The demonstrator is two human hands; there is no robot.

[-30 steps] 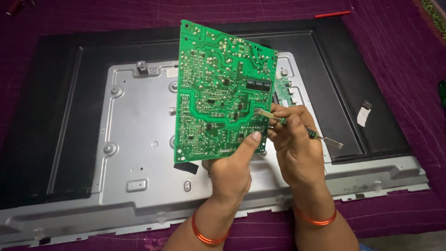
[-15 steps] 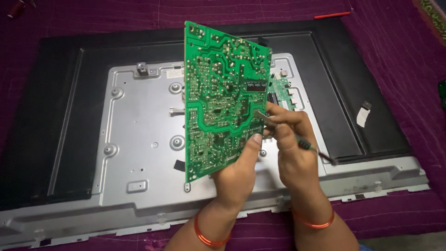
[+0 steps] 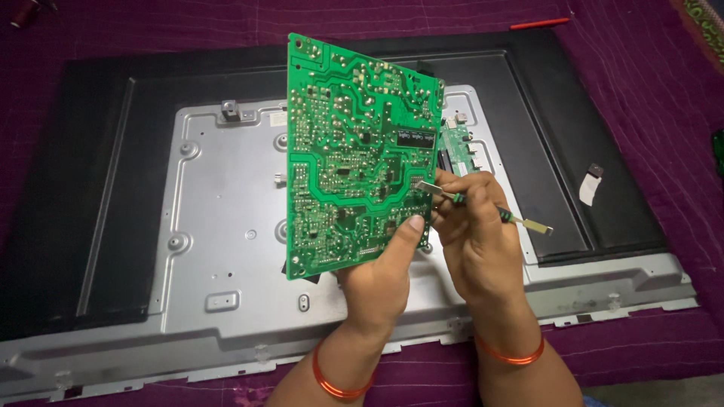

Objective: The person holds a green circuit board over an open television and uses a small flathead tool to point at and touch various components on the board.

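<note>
Metal back plate [image 3: 226, 249]: lies flat to the left of and beneath the hands, inside a black frame [image 3: 83, 188], apparently a flat screen opened face down; the frame rests on purple cloth [image 3: 664, 105].
Left hand [image 3: 381, 275]: closed on the lower right corner of the green circuit board [image 3: 354, 151], thumb pressed on the solder side, fingers hidden behind it. An orange bangle sits on the wrist.
Green circuit board: held upright above the metal plate, solder side turned to the person, likely so the joints can be looked over and reached.
Right hand [image 3: 475, 241]: just right of the left hand, touching it, closed around a slim tool [image 3: 483, 207]. The tool's metal tip meets the board's right edge; its other end sticks out to the right.
Small green board [image 3: 460, 151]: still on the plate, just behind the right hand.
White strip [image 3: 590, 187]: on the black frame, well right of both hands.
Red pen-like stick [image 3: 539, 23]: on the cloth, far above the right hand.
</note>
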